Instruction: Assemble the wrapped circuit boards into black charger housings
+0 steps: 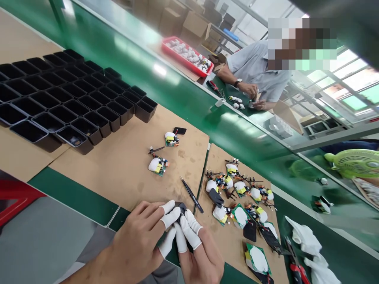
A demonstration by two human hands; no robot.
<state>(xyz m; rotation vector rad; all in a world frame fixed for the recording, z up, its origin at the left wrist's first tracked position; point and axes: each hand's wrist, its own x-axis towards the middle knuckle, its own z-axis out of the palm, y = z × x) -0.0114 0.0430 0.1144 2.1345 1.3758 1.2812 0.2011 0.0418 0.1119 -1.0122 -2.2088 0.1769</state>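
Observation:
Both my hands wear white finger cots and meet at the near edge of the brown board. My left hand pinches a small black plastic part from the left. My right hand grips the same part from the right; most of it is hidden by the fingertips. Just beyond lie black tweezers. Farther off on the board are a circuit board with white filler and another circuit board with a black cover. To the right, several similar circuit boards lie grouped together, some with black covers attached.
Rows of black open housings stand at left. Pliers and white cloth-like material lie at right. Behind a green ledge, a co-worker handles small parts near a red tray. A green fan sits at far right.

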